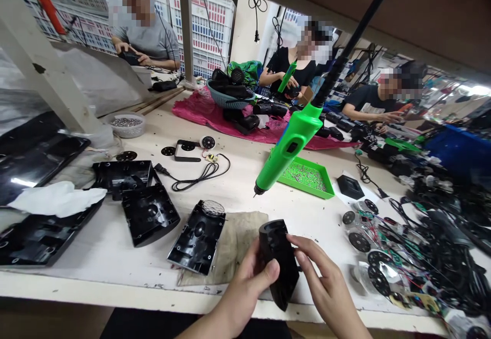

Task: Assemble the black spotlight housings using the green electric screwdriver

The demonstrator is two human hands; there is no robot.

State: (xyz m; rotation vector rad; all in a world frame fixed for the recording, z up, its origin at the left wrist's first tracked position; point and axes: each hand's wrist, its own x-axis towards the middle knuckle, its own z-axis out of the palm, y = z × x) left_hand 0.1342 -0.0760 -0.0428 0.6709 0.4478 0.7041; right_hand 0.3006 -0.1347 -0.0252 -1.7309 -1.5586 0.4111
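My left hand [251, 285] is wrapped round a curved black plastic housing shell [282, 272], its thumb lying across the inner side. The shell is tilted on its edge above the bench's front. My right hand [324, 275] presses its thumb and fingers against the shell's right edge; whether a small part sits between them is hidden. Left of the hands, another black housing half [199, 239] with a round mesh grille [213, 207] lies on a brown cloth [241, 236]. Above the hands hangs a green electric screwdriver [286, 150], touched by neither hand.
More black shells [150, 213] lie at left beside a white glove [57, 199]. A green screw tray [307, 178], a tub of screws [126, 124] and a corded plug [163, 169] are behind. Wired motors [374, 267] crowd the right. Several co-workers sit across the bench.
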